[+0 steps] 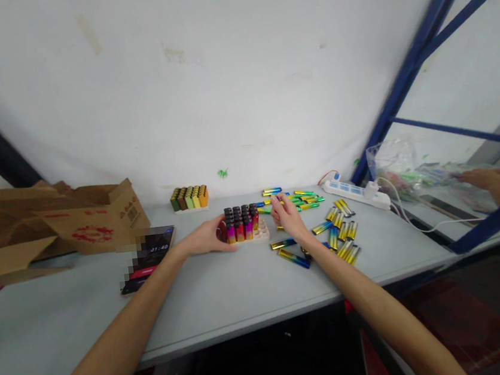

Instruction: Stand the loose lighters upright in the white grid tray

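Note:
Black-topped lighters with pink, red and purple bodies stand upright in rows in a white tray. Bare holes show at the tray's right end. My left hand is curled around the left end of the lighter block, thumb at the front and fingers partly hidden behind. My right hand is closed just above the table, to the right of the tray; whatever its fingers hold is hidden. Shiny blue-and-gold tubes, resembling lighter sleeves, lie loose around it, with green-and-gold ones behind.
Another block of yellow, green and orange lighters stands by the wall. An open cardboard box and a partly pixelated phone are at left. A power strip and blue frame border the right; beyond is another person's hand.

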